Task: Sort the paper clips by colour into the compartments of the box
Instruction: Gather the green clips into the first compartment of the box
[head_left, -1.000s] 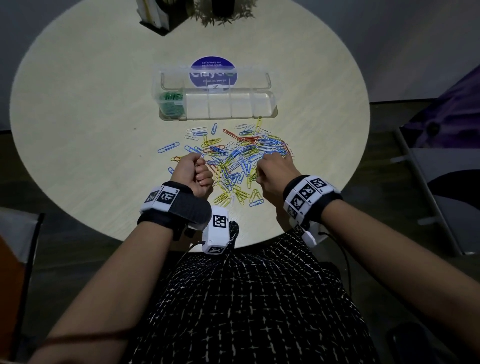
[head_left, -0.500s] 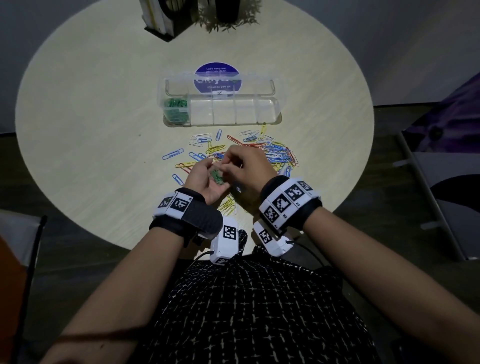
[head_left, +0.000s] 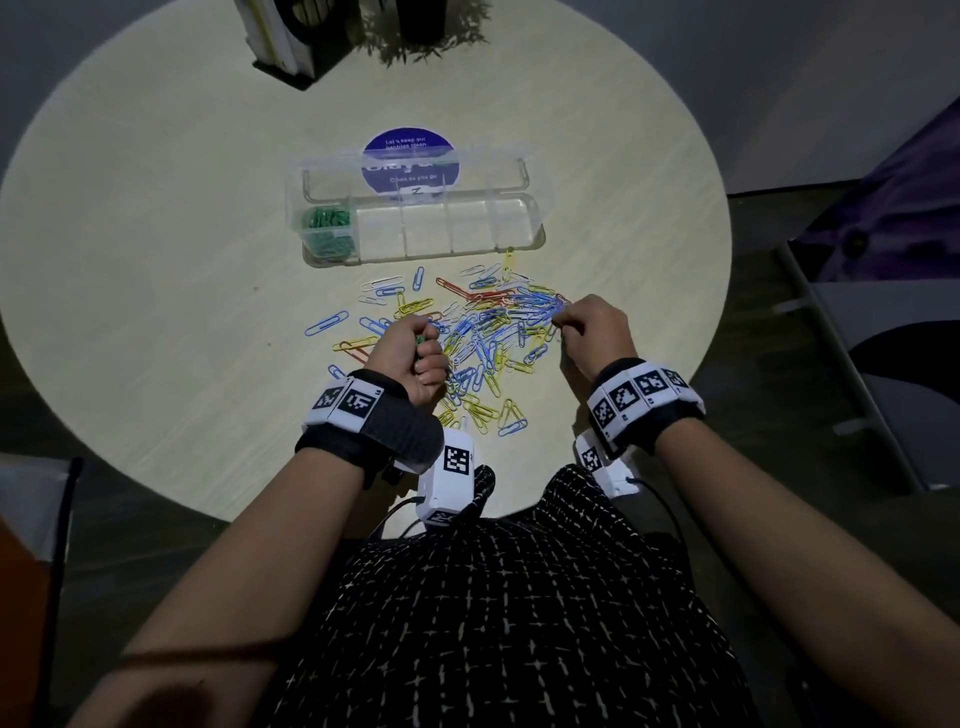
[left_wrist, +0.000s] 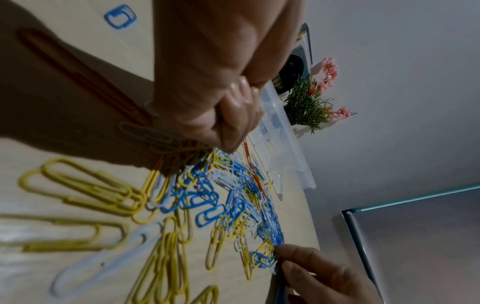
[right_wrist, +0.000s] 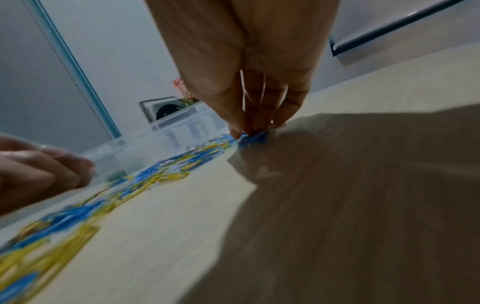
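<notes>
A clear compartment box (head_left: 524, 223) lies open on the round table, with green paper clips (head_left: 327, 231) in its leftmost compartment. The other compartments look bare. In front of it spreads a pile of blue, yellow, red and white paper clips (head_left: 488, 332). At the pile's left edge my left hand (head_left: 421, 353) is curled into a fist around green clips (head_left: 420, 340); the left wrist view shows its fingers (left_wrist: 233, 115) closed tight. My right hand (head_left: 558, 325) pinches a clip at the pile's right edge, thumb and fingertips (right_wrist: 241, 127) pressed together on the table. I cannot tell that clip's colour.
A blue round sticker (head_left: 410, 156) shows through the box's open lid. A small potted plant (head_left: 421, 31) and a book stand (head_left: 280, 41) sit at the table's far edge. The table (head_left: 156, 260) has bare wood to the left and right of the pile.
Half a second ago my right hand was at my left palm with green clips. Now the left hand has closed into a fist and the right has moved to the pile's right edge.
</notes>
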